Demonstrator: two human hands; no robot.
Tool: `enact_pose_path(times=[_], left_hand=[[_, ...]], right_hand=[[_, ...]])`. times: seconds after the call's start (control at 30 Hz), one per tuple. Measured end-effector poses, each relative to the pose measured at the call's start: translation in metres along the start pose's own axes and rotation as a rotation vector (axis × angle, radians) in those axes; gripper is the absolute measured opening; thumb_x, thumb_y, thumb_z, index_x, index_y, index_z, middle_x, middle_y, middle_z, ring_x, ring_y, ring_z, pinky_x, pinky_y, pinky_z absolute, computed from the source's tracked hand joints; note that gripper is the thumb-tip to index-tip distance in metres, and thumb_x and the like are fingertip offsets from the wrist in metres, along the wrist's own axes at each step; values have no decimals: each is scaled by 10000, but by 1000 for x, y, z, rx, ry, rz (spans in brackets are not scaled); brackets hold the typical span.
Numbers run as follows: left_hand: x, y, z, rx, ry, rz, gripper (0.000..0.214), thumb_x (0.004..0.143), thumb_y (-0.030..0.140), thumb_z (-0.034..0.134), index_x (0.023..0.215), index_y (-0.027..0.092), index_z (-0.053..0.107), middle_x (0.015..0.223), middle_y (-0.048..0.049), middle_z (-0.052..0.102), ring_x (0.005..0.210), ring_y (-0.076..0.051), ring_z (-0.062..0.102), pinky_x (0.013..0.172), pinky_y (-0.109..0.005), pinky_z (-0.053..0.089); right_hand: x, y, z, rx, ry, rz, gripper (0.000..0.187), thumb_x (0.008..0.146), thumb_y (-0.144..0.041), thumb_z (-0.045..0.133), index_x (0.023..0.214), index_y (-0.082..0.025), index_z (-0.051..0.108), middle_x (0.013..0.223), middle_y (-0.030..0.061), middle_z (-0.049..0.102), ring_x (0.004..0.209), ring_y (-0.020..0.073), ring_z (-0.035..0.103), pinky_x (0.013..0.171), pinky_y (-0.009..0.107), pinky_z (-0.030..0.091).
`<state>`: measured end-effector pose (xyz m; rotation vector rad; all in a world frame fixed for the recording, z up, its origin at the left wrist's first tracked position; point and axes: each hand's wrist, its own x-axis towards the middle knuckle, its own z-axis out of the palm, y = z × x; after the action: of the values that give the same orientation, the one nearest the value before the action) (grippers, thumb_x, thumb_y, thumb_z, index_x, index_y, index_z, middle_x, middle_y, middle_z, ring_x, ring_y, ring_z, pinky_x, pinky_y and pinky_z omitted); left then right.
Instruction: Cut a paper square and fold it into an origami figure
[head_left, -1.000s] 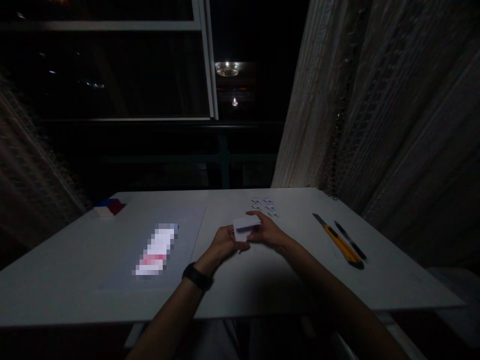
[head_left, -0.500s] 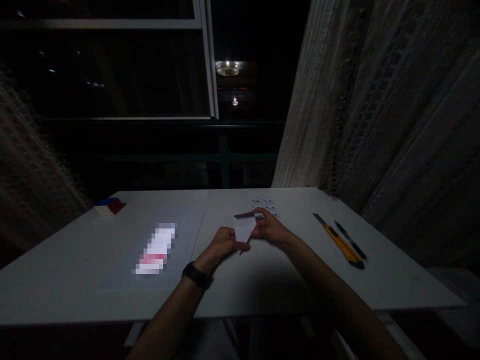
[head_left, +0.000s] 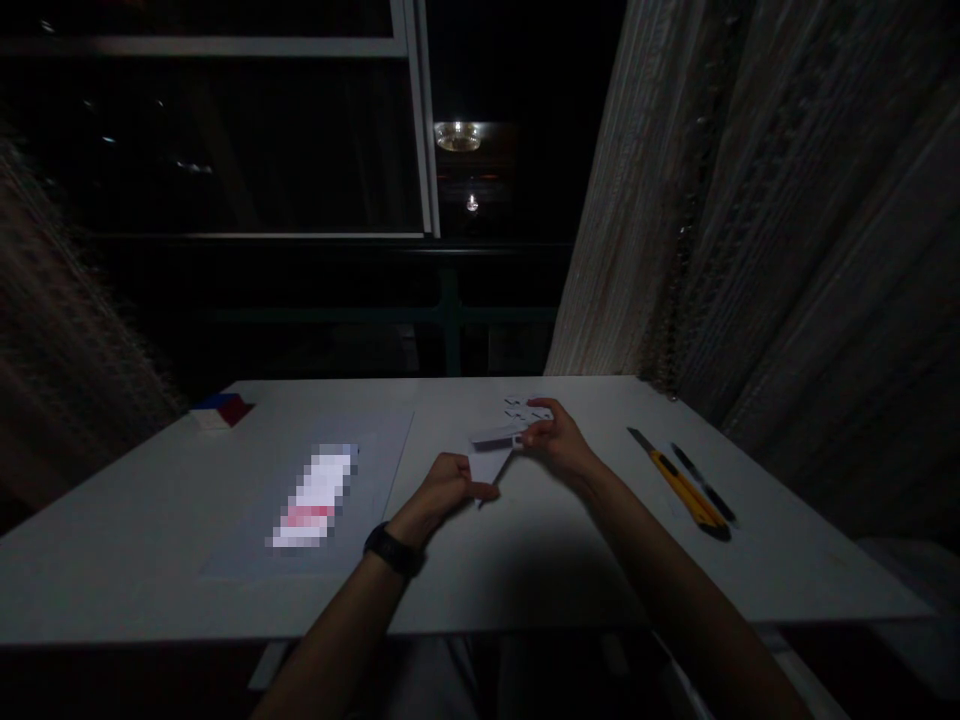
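Note:
A small piece of folded white paper (head_left: 489,465) is held up over the middle of the table, its far edge standing as a raised flap. My left hand (head_left: 448,484), with a dark watch on the wrist, pinches its near left side between thumb and fingers. At the paper's upper right corner, my right hand (head_left: 559,440) is closed, thumb against fingers, on the end of the flap. Just beyond that hand lie several small white pieces with dark marks (head_left: 514,402), partly covered by its fingers.
On the white table (head_left: 465,590), a yellow utility knife (head_left: 686,490) and a black pen (head_left: 703,482) lie at the right. To the left, a blurred-out bright phone-like screen (head_left: 315,495) rests on a large pale sheet (head_left: 240,550). A red, blue and white block (head_left: 220,410) sits at the far left.
My right hand has moved slightly up and right, from the paper's right side to the flap's far right end. My left hand keeps its hold in the same place.

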<state>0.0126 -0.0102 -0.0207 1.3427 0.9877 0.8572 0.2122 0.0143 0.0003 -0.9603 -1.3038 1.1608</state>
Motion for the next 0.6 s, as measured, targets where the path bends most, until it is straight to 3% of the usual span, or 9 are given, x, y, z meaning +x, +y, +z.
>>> enact_pose_path(times=[0.1,0.23,0.4,0.6], left_hand=[[-1,1,0,-35,53,15,287,475,206,762,725,94,677,643,-42,643,537,-115,540,544,-238,399],[-2,5,2,-54,95,35,277,506,212,752,746,92,681,690,-57,659,584,-126,559,589,-249,416],[-3,7,5,-70,38,117,411,521,156,731,924,118,667,811,-69,669,691,-156,581,635,-260,426],[-3,6,3,-33,42,89,290,572,270,723,803,96,696,754,-79,667,671,-148,572,633,-249,403]], right_hand=[[-1,-5,-4,73,-17,58,578,512,-178,717,1022,-227,448,665,-21,639,624,141,594,591,263,441],[-6,3,6,78,-245,229,448,513,-194,730,922,-191,548,740,11,645,593,127,578,532,246,432],[-8,19,28,-8,-194,134,221,551,-239,684,725,-125,607,519,-22,566,406,68,451,406,200,336],[-10,24,36,7,-95,73,238,556,-337,702,574,-131,585,460,-16,541,381,69,424,380,205,318]])
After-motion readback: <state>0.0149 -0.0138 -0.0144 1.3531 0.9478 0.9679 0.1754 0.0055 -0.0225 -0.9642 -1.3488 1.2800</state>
